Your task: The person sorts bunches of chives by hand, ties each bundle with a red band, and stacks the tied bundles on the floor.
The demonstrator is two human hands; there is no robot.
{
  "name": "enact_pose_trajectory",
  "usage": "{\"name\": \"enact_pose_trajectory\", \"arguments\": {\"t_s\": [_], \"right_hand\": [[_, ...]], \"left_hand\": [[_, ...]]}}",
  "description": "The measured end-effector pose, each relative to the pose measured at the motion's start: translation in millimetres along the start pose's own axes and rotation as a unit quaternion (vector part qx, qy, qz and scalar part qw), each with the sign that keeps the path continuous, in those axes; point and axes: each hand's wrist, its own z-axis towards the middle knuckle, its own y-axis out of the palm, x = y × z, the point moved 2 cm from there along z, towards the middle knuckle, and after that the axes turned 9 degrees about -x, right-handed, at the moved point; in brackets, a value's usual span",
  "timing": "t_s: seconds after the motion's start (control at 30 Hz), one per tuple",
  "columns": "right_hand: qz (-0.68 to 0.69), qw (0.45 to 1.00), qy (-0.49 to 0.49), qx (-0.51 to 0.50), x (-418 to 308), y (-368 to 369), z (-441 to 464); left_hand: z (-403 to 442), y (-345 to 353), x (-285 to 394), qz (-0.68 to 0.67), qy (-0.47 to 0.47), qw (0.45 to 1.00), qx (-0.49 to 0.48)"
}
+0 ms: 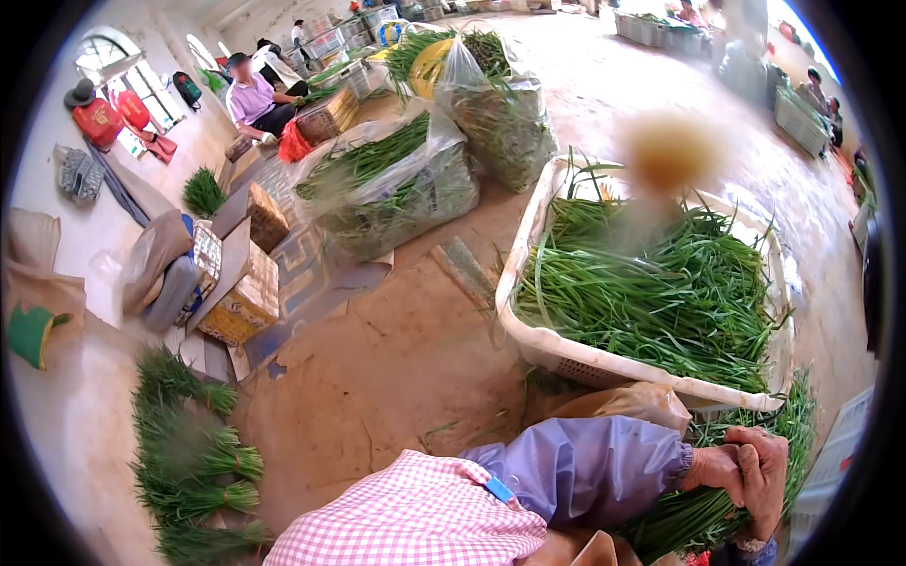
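My left hand (714, 472) reaches in from a purple sleeve at the lower right. Against it is my right hand (765, 474), its fingers bent and pressed onto the left. Both hands are closed, and anything between their fingers is hidden or too small to name. Under and around them lies a heap of long green stalks (675, 521). Just beyond stands a white plastic basket (604, 357) filled with loose green stalks (651, 292).
Tied green bundles (231, 459) lie on the floor at the left. Clear bags of stalks (406, 193) stand farther back, with boxes (245, 297) along the left. A seated person (253, 102) works in the background. A pale crate (830, 462) is at the right edge.
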Motion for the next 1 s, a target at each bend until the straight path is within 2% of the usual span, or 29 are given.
{"name": "enact_pose_trajectory", "arguments": {"t_s": [0.07,0.1,0.13,0.2,0.23,0.27,0.3,0.33,0.37,0.4,0.43,0.47,0.5,0.57,0.6,0.63,0.67,0.8,0.9,1.0], "right_hand": [[0.024,0.999,-0.002,-0.024,-4,-5,0],[0.049,0.998,-0.007,-0.048,-5,-5,1],[0.048,0.998,-0.008,-0.049,5,2,0],[-0.021,0.992,-0.012,0.125,32,15,-2],[-0.077,0.984,-0.065,0.148,18,7,12],[-0.076,0.985,-0.065,0.141,5,0,23],[-0.058,0.979,-0.126,0.148,-13,-6,30],[-0.035,0.97,-0.184,0.155,-32,-8,35],[0.161,0.972,-0.165,0.039,-49,-1,42],[0.353,0.922,-0.139,-0.074,-74,9,51],[0.345,0.911,-0.195,-0.11,-111,30,72],[0.285,0.89,-0.307,-0.182,-145,45,96],[0.333,0.836,-0.368,-0.236,-172,61,100],[0.423,0.69,-0.454,-0.373,-225,91,108],[0.338,0.652,-0.576,-0.36,-264,95,99],[0.351,0.65,-0.572,-0.357,-281,111,96],[0.474,0.544,-0.608,-0.332,-298,122,92],[0.508,0.559,-0.485,-0.441,-261,114,134],[0.531,0.635,-0.379,-0.414,-205,117,128],[0.566,0.715,-0.265,-0.311,-133,112,102]], "left_hand": [[-5,4,12,0.032,-0.044,0.998,-0.009],[8,-7,-13,0.031,-0.043,0.999,-0.008],[30,-26,-49,0.14,0.111,0.984,-0.024],[34,-32,-53,0.249,0.261,0.932,-0.031],[28,-26,-30,0.198,0.195,0.959,0.055],[20,-19,-8,0.144,0.149,0.973,0.097],[12,-12,14,0.084,0.107,0.981,0.142],[3,-6,23,0.029,0.083,0.986,0.142],[-5,-7,30,0.01,0.074,0.987,0.145],[-14,-5,41,0.016,0.077,0.986,0.147],[-19,-3,44,0.026,0.078,0.985,0.15],[-23,-2,46,0.036,0.078,0.985,0.152],[-27,0,48,0.043,0.08,0.984,0.155],[-36,3,50,0.058,0.079,0.982,0.161],[-39,4,52,0.064,0.079,0.981,0.166],[-42,3,54,0.069,0.079,0.98,0.17],[-45,2,55,0.073,0.079,0.978,0.177],[-49,-2,60,0.101,0.09,0.972,0.194],[-48,-11,58,0.12,0.102,0.964,0.215],[-32,-22,43,0.154,0.119,0.949,0.249]]}}
